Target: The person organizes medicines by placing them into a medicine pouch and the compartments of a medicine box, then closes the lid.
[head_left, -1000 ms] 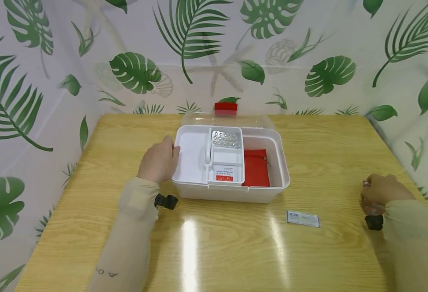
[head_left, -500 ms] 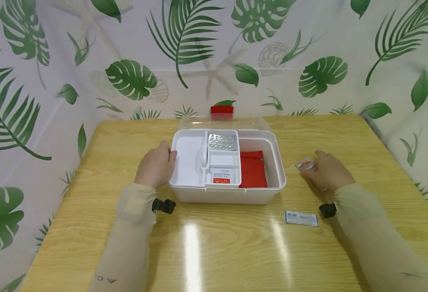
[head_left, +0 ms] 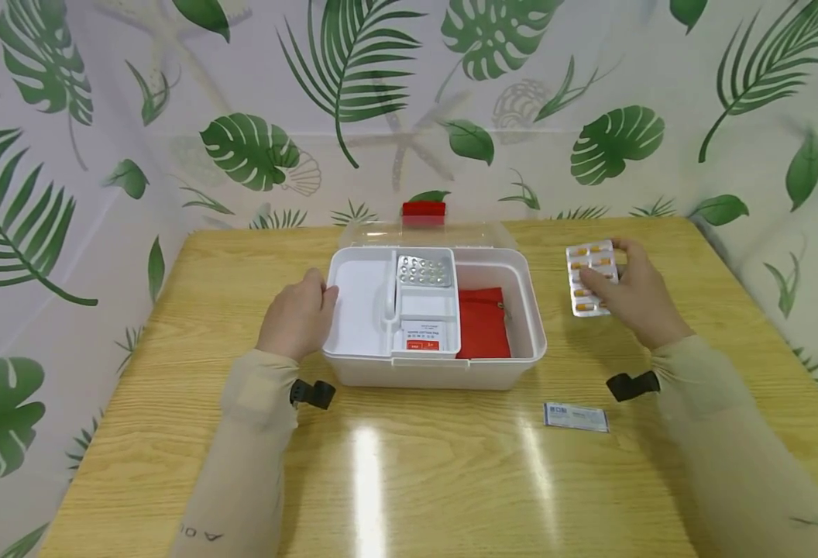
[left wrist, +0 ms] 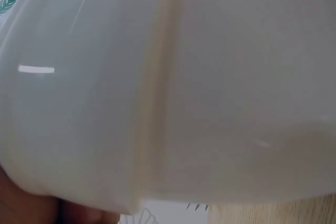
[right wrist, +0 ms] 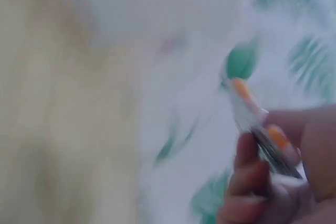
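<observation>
A white medicine box [head_left: 437, 374] stands with its clear lid tipped back. Its left rim is gripped by my left hand [head_left: 299, 316], whose fingers [left wrist: 26, 203] show against the white wall in the left wrist view. A white inner tray [head_left: 360, 302] fills the box's left part, holding a silver blister pack [head_left: 424, 271] and a small red-and-white packet [head_left: 423, 337]. My right hand [head_left: 642, 294] pinches a blister pack of orange-and-white capsules [head_left: 583, 293] between thumb and fingers, raised right of the box. In the right wrist view this capsule pack [right wrist: 244, 98] shows edge-on.
A red zippered pouch [head_left: 483, 324] lies in the box's right part, beside the tray. On the wooden table [head_left: 451, 480], a flat blue-and-white packet [head_left: 576, 417] lies in front of the box, to its right. A leaf-patterned wall [head_left: 381, 178] backs the table.
My right hand has come left from the table's right side with the capsule pack, then turned it upright, facing the head view. My left hand stays at the box rim.
</observation>
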A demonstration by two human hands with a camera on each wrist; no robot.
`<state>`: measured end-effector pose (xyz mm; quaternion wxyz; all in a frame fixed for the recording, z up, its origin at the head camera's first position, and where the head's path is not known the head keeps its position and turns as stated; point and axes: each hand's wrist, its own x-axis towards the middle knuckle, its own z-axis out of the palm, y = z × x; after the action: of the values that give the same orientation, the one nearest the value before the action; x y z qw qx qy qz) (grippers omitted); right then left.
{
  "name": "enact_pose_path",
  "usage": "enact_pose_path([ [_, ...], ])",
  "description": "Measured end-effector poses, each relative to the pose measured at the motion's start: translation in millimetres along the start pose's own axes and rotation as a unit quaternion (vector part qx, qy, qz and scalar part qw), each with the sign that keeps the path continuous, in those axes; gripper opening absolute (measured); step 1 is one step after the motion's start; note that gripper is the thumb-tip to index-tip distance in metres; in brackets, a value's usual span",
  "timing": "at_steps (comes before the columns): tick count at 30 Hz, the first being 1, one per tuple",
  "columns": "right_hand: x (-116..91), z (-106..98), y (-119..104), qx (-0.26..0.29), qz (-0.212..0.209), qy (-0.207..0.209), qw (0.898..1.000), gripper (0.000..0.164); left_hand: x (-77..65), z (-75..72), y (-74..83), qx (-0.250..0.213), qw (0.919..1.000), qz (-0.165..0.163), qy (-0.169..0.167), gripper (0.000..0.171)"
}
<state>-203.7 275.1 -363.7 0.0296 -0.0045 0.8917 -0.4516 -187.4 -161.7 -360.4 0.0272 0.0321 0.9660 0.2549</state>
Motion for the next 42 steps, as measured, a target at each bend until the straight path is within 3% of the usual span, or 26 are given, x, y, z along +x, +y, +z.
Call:
enact_pose_path([
  [2, -1, 9, -32, 0.093, -0.029, 0.020, 0.995, 0.071, 0.1, 1.0, -1.1, 0.006, 0.9999, 0.011, 0.011, 0.027],
  [4, -3, 22, -67, 0.153, -0.040, 0.006, 0.987, 0.067, 0.0, 1.7, -2.3, 0.014, 0.9995, 0.021, 0.021, 0.028],
  [8, -4, 58, -119, 0.216, -0.052, -0.093, 0.971, 0.046, -0.3, 3.2, -3.8, 0.020, 0.9988, 0.031, 0.031, 0.030],
  [10, -2, 78, -137, 0.211, -0.064, -0.137, 0.966, 0.044, -0.3, 4.1, -4.2, 0.021, 0.9989, 0.030, 0.030, 0.030],
  [14, 7, 117, -162, 0.138, -0.091, -0.173, 0.971, 0.047, -0.5, 6.4, -4.9, 0.017, 0.9992, 0.026, 0.026, 0.030],
  [17, 13, 139, -173, 0.037, -0.120, -0.181, 0.975, 0.050, -0.6, 7.7, -5.2, 0.009, 0.9993, 0.028, 0.024, 0.029],
  [19, 16, 149, -178, -0.037, -0.140, -0.185, 0.972, 0.050, -0.7, 7.8, -5.1, 0.005, 0.9991, 0.032, 0.026, 0.028],
  [22, 17, 160, -183, -0.138, -0.168, -0.188, 0.958, 0.050, -1.3, 7.0, -5.0, 0.001, 0.9988, 0.038, 0.030, 0.028],
  [29, 19, 171, -191, -0.245, -0.198, -0.201, 0.927, 0.047, -1.0, 3.7, -5.0, 0.006, 0.9987, 0.041, 0.029, 0.028],
  [32, 18, 171, -191, -0.273, -0.196, -0.205, 0.919, 0.048, -1.2, 2.5, -4.9, 0.008, 0.9991, 0.033, 0.025, 0.028],
  [37, 14, 159, -193, -0.273, -0.189, -0.212, 0.919, 0.046, -0.8, 2.1, -3.8, 0.011, 0.9994, 0.024, 0.024, 0.029],
  [42, -4, 109, -191, -0.219, -0.248, -0.190, 0.924, 0.023, -1.5, 2.2, -1.6, -0.011, 0.9999, 0.009, 0.002, 0.032],
])
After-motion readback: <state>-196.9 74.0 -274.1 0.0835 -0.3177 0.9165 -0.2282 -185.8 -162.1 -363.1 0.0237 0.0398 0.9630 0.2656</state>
